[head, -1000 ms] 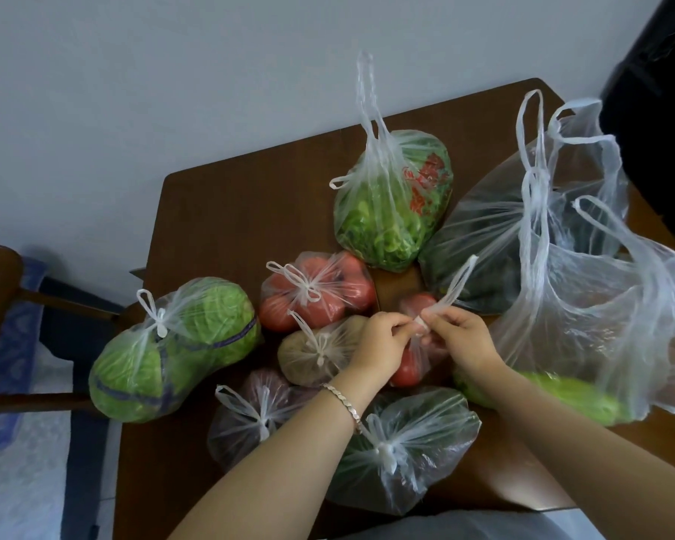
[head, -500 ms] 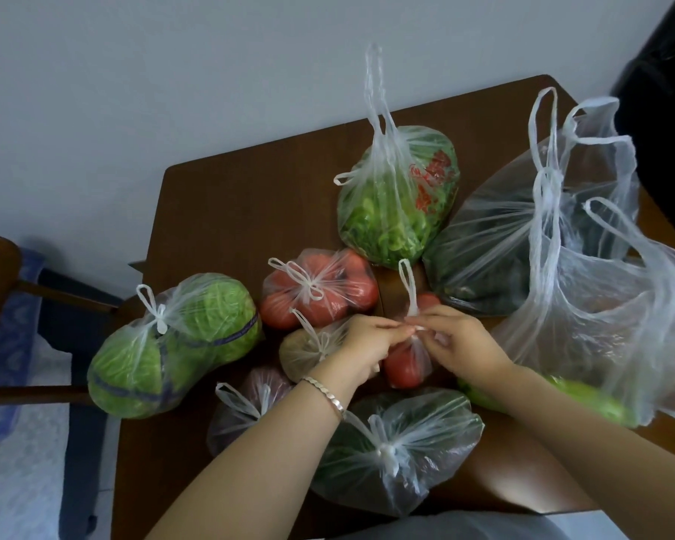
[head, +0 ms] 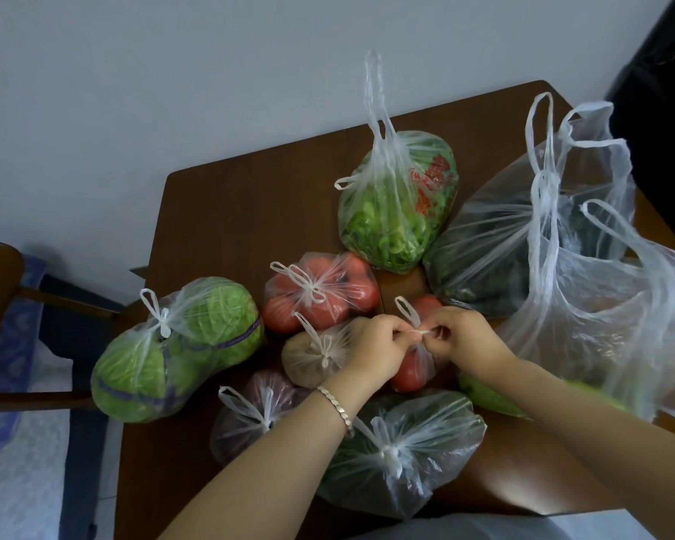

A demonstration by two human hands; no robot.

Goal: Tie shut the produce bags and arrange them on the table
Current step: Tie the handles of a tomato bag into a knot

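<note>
A person at the table works a knot into the small tomato bag, which lies at the centre of the cluster of produce. The left hand and right hand meet knuckle to knuckle above it. The left fingers and right fingers are curled and each pinch one end of the twisted handle strand stretched between them, while a spare loop stands up at twelve o'clock from the knot.

Around it lie bags that are already knotted:
- the larger tomato bag at ten o'clock
- the cabbage bag at nine
- the potato bag just beside the left hand
- a dark greens bag at six

The leafy greens bag at twelve has its handles standing loose. The big bags at three o'clock appear to be open and waiting.

The knot looks half drawn. To finish it well, both ends likely need an even pull outward, toward nine and three. The knot should be kept low against the tomatoes so that no slack gathers. The film is thin, so a steady draw should serve better than a jerk, which could tear a handle.
</note>
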